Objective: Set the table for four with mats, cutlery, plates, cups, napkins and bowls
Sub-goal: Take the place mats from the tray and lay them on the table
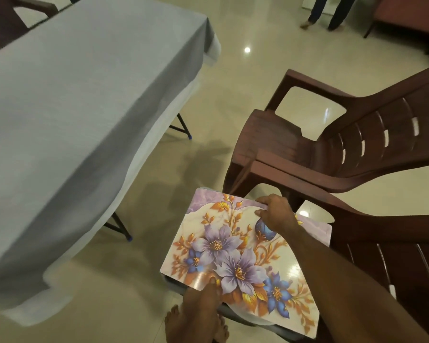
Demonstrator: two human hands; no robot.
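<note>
Floral mat held low at near right, beside the near brown chair — well apart from the grey-clothed table at left. Right hand, arm stretched forward from near right, fingers curled over the mat's far edge, gripping it. Left hand at the near edge — thumb pressed on top, pinching the mat. Second chair farther right.
</note>
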